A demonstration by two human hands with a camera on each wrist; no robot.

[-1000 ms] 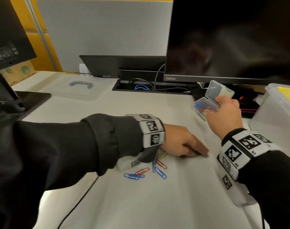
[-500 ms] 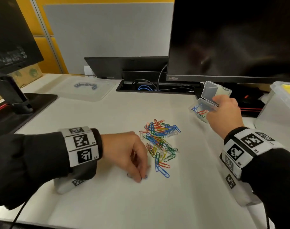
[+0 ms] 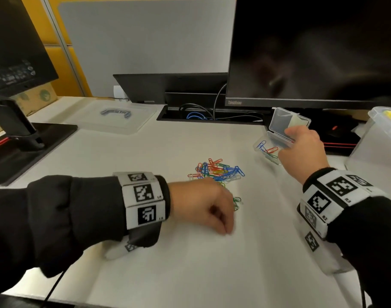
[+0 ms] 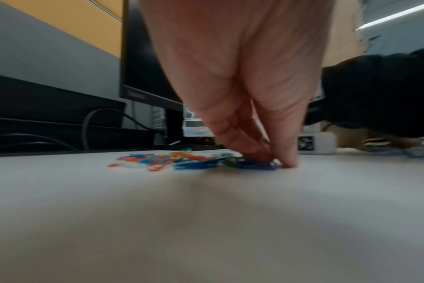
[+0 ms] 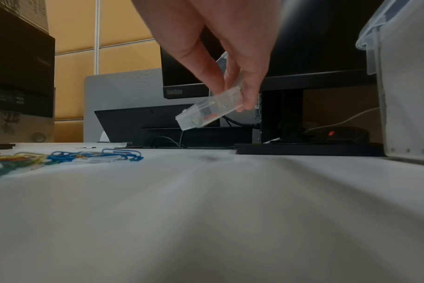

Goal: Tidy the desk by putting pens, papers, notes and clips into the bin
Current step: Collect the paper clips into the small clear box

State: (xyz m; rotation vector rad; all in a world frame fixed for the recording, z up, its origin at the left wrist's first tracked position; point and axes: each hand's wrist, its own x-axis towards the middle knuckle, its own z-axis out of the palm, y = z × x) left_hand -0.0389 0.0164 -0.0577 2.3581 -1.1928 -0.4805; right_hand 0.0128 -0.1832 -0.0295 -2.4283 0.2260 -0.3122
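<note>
A pile of coloured paper clips (image 3: 216,172) lies on the white desk (image 3: 190,263). My left hand (image 3: 225,228) reaches down at the pile's near edge. In the left wrist view its thumb and fingers (image 4: 266,159) pinch a few blue clips (image 4: 249,164) against the desk. My right hand (image 3: 288,135) holds a small clear clip box (image 3: 272,143) tilted above the desk to the right of the pile, lid hinged open, a few clips inside. The right wrist view shows its fingers gripping the box (image 5: 206,113), with the pile (image 5: 61,157) at the left.
A clear plastic bin (image 3: 381,134) stands at the right edge, its lid (image 3: 114,121) lying at the back left. A monitor (image 3: 312,52) on a black base, a cable slot (image 3: 201,114) and a second monitor stand (image 3: 23,134) line the back and left.
My left hand swept leftward off the pile, uncovering the clips, then came back right to the pile's near edge. The right hand keeps the open box in about the same place.
</note>
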